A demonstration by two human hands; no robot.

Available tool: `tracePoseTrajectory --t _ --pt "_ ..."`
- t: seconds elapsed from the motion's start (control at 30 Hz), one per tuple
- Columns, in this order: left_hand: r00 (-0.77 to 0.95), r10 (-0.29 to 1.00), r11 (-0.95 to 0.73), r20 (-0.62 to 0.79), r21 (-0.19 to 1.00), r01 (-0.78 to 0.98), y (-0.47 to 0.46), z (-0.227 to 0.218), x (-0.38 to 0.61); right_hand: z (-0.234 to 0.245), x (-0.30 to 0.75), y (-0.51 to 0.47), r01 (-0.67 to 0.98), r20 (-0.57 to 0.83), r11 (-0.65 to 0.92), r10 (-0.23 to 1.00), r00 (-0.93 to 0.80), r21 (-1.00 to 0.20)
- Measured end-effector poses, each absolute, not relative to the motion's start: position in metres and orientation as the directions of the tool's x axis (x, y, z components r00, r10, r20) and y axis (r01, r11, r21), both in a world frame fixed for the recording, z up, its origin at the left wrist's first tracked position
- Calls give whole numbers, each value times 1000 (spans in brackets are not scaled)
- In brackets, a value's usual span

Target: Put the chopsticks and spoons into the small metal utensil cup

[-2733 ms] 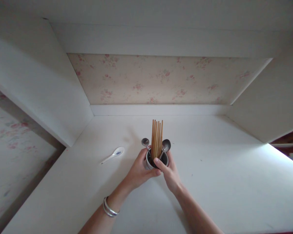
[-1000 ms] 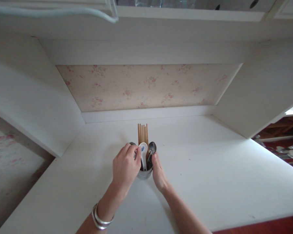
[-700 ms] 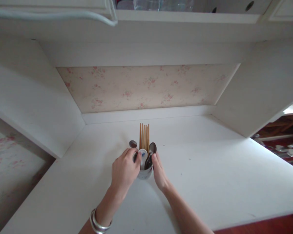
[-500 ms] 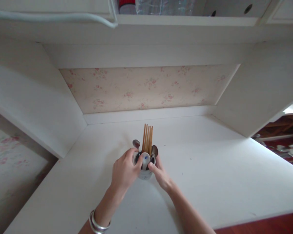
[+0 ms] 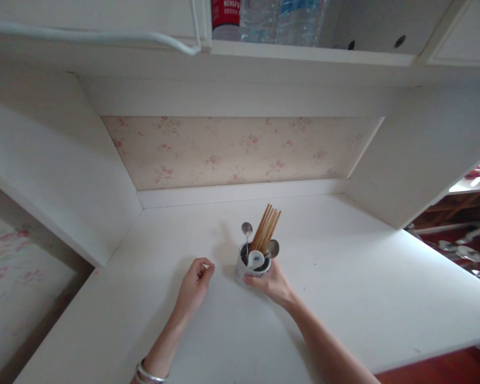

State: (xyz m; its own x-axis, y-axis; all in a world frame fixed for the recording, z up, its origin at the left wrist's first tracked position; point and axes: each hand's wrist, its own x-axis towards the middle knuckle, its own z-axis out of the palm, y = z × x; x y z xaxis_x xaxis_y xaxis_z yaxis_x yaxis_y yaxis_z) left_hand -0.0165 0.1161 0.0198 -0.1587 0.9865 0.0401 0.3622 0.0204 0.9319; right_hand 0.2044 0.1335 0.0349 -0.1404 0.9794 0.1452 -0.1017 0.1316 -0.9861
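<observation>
A small white cup (image 5: pixel 242 269) stands on the white counter (image 5: pixel 344 277). In it are several wooden chopsticks (image 5: pixel 266 230), two metal spoons (image 5: pixel 247 230) and a white ceramic spoon with a blue mark (image 5: pixel 255 260). My right hand (image 5: pixel 272 282) grips the cup from its near right side. My left hand (image 5: pixel 194 282) rests on the counter a little to the cup's left, apart from it, with its fingers curled in and nothing seen in them.
White cabinet walls close in the counter on the left (image 5: pixel 64 176) and right (image 5: pixel 420 154), with floral wallpaper (image 5: pixel 240 152) behind. A shelf above holds plastic bottles (image 5: pixel 280 18). Metal objects (image 5: pixel 460 253) lie beyond the right edge.
My left hand has let go of the cup and drawn back to the left. The cup, held by my right hand, has shifted right and the chopsticks now lean right. The ceramic spoon went into the cup earlier.
</observation>
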Motion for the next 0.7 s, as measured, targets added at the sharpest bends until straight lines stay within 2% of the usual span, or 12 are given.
tracePoseTrajectory --t 0.13,0.27,0.47,0.7 --pt "-81 994 90 -68 942 322 116 18 -17 31 241 174 -49 116 113 992 -58 -992" --pt "3 997 78 -83 952 296 112 17 -13 34 290 222 -31 92 93 996 21 -995" --pt "43 992 100 -118 949 300 111 11 -13 39 349 271 -88 85 94 991 101 -992" --pt "64 987 121 -148 941 315 112 11 -14 28 377 289 -120 71 76 996 48 -990"
